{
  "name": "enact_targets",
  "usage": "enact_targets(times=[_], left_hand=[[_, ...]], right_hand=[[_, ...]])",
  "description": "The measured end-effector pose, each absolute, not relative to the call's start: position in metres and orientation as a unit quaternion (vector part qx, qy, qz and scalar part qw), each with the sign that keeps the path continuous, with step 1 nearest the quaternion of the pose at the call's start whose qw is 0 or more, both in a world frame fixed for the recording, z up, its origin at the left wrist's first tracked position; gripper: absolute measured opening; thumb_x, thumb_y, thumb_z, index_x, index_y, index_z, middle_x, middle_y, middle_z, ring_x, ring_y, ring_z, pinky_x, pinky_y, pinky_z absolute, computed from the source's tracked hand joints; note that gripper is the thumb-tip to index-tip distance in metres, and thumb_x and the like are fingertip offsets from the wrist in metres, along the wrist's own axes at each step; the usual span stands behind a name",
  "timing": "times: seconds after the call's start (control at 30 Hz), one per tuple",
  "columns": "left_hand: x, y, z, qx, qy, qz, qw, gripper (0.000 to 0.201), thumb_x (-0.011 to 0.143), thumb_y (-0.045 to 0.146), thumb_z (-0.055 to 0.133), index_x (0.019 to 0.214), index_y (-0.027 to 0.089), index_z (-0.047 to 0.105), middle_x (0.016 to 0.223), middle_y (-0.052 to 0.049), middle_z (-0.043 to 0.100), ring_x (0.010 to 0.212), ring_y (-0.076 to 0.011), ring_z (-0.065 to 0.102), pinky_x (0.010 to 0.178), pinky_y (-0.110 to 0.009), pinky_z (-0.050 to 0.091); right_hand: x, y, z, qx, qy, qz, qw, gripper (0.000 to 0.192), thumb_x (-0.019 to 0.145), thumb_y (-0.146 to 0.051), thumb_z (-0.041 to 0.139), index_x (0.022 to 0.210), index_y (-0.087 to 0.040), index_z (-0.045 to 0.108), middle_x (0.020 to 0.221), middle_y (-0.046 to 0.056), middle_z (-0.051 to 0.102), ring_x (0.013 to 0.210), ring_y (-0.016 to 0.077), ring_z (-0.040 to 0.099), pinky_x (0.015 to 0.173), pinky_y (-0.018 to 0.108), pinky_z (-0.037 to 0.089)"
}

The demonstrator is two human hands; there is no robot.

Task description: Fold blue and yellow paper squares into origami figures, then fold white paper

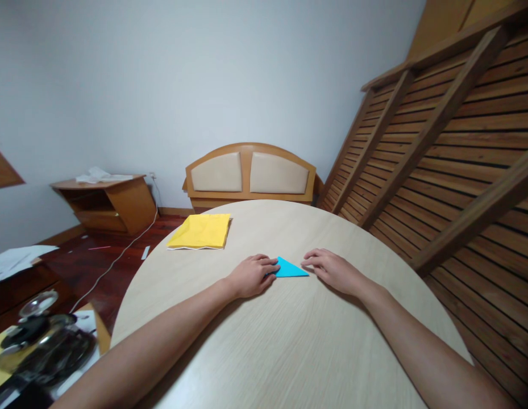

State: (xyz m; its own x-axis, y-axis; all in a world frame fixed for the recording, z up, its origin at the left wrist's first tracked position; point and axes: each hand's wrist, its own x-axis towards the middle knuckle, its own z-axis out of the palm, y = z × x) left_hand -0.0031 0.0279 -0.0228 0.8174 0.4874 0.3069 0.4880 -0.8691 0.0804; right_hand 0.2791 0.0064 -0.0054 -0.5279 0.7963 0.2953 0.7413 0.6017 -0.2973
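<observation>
A piece of blue paper, folded into a triangle, lies flat on the round table. My left hand rests over its left corner, fingers stretched out and pressing on the paper, so that corner is hidden. Beside the right tip of the triangle is my right hand. Its fingers are extended and slightly curled, with nothing between them; whether a fingertip touches the paper edge is hard to tell.
A stack of yellow paper lies at the table's back left. Beyond stand a padded headboard and a wooden cabinet. A slatted wooden frame leans at the right. Cluttered objects sit at the lower left.
</observation>
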Motion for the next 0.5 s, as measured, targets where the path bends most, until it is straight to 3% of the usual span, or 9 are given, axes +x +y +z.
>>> enact_targets(times=[0.1, 0.27, 0.37, 0.5], left_hand=[[-0.003, 0.028, -0.022, -0.953, -0.252, -0.166, -0.005, 0.031, 0.099, 0.029, 0.043, 0.123, 0.021, 0.061, 0.132, -0.008, 0.062, 0.119, -0.0246, 0.057, 0.106, -0.041, 0.043], [-0.002, 0.029, -0.024, -0.956, -0.231, -0.180, -0.027, 0.032, 0.098, 0.027, 0.045, 0.126, 0.019, 0.059, 0.133, -0.008, 0.062, 0.122, -0.0237, 0.056, 0.108, -0.039, 0.042], [-0.001, 0.030, -0.024, -0.956, -0.223, -0.187, -0.037, 0.034, 0.098, 0.026, 0.046, 0.129, 0.018, 0.057, 0.133, -0.009, 0.062, 0.122, -0.0232, 0.056, 0.108, -0.038, 0.042], [-0.003, 0.030, -0.022, -0.961, -0.207, -0.180, -0.041, 0.031, 0.100, 0.026, 0.042, 0.122, 0.018, 0.062, 0.131, -0.010, 0.062, 0.122, -0.0230, 0.056, 0.109, -0.038, 0.041]], right_hand=[[0.264, 0.004, -0.009, -0.423, -0.873, 0.056, 0.237, 0.035, 0.098, -0.025, 0.045, 0.125, -0.023, 0.066, 0.125, 0.009, 0.066, 0.118, 0.0234, 0.056, 0.102, 0.040, 0.044], [0.238, -0.004, -0.023, -0.400, -0.896, 0.099, 0.166, 0.055, 0.098, -0.047, 0.048, 0.147, -0.023, 0.044, 0.152, 0.008, 0.044, 0.141, 0.0276, 0.037, 0.117, 0.047, 0.028], [0.236, -0.004, -0.029, -0.422, -0.885, 0.134, 0.141, 0.063, 0.098, -0.055, 0.042, 0.152, -0.024, 0.035, 0.157, 0.005, 0.034, 0.146, 0.0284, 0.027, 0.120, 0.047, 0.023], [0.244, 0.001, -0.030, -0.437, -0.879, 0.137, 0.131, 0.057, 0.100, -0.054, 0.037, 0.151, -0.028, 0.037, 0.157, 0.000, 0.034, 0.147, 0.0284, 0.024, 0.120, 0.048, 0.023]])
